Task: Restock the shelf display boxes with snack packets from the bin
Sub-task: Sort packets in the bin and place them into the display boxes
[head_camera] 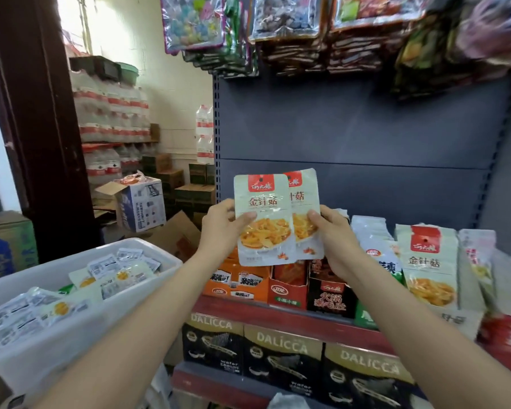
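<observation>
Both bare forearms reached forward and upward, converging at chest height, where the left hand (222, 228) and the right hand (335, 240) each curled their fingers inward, thumbs pressed forward in a pinching grip, palms facing one another.

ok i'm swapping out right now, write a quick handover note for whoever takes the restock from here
Left hand: holds the front packet of enoki mushroom snack by its left edge, thumb on its face.
Right hand: holds the second packet, overlapped behind the first, by its right edge.
Both packets are raised in front of the shelf, above the orange display boxes.
White bin, lower left, still holds many packets.
Done: matching packets already stand on the shelf to the right.
Left: probably set these two with that matching row, then keep taking packets from the bin.
</observation>
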